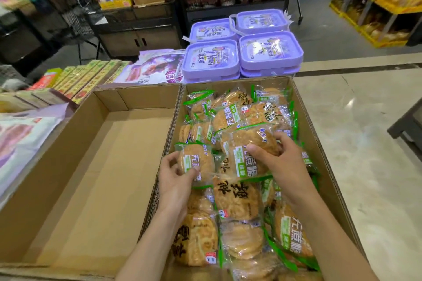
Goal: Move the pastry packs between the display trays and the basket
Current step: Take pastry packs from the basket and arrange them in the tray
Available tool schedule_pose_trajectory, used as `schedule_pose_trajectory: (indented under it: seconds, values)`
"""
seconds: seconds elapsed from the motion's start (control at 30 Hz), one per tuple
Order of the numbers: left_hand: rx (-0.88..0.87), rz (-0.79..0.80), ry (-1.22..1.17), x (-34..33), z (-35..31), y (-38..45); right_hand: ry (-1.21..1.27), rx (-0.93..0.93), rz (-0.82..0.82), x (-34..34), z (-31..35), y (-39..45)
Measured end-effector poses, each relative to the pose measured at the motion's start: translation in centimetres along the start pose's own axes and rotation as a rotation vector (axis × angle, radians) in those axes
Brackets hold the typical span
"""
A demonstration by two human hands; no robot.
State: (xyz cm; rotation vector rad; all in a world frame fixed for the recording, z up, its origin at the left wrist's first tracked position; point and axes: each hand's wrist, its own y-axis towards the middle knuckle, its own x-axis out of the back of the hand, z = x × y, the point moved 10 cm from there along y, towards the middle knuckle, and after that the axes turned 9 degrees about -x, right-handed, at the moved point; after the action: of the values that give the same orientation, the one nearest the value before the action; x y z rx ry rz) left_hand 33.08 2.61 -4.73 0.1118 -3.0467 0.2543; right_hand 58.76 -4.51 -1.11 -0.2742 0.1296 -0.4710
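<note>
Risk: slick film wrappers. Left hand (174, 178) pinches small clear green-edged pack of round golden pastry (196, 162) by near edge between thumb and fingers; thin hold could slip, pack dropping back onto heap. Right hand (282, 162) curls fingers (259, 151) round larger similar pastry pack (247, 143); hard squeeze could crack crumbly biscuit.

Both packs sit above full brown cardboard tray (324, 159), at centre. Empty brown cardboard tray (109, 166) lies at 9 o'clock. Wrappers glossy, green-trimmed.
</note>
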Motion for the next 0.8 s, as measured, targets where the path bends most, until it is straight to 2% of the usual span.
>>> schedule_pose_trajectory:
  seconds: [0.1, 0.17, 0.27, 0.37, 0.47, 0.6, 0.8]
  values:
    - [-0.171, 0.078, -0.002, 1.0, -3.0, -1.5, 0.021, 0.013, -0.039, 0.6, 0.4, -1.5]
    - [-0.227, 0.12, -0.084, 1.4, -4.7, -2.3, 0.026, 0.03, -0.088, 1.1, 0.7, -3.1]
    - [-0.265, 0.136, -0.268, 2.3, -6.8, -3.4, 0.036, 0.057, -0.178, 2.3, 1.2, -6.5]
    - [-0.252, 0.21, -0.5, 3.3, -8.5, -4.8, 0.154, 0.07, -0.279, 3.7, 1.0, -11.6]
    - [-0.148, 0.45, -0.601, 2.2, -8.3, -7.4, 0.193, 0.102, -0.472, 5.6, -0.2, -18.9]
    - [0.036, 0.874, -0.537, -2.0, -5.0, -16.3, 0.214, 0.087, -0.803, 8.6, -4.2, -32.0]
    - [0.231, 1.194, -0.421, -4.7, 1.9, -32.7, 0.256, 0.022, -1.226, 11.7, -11.0, -52.6]
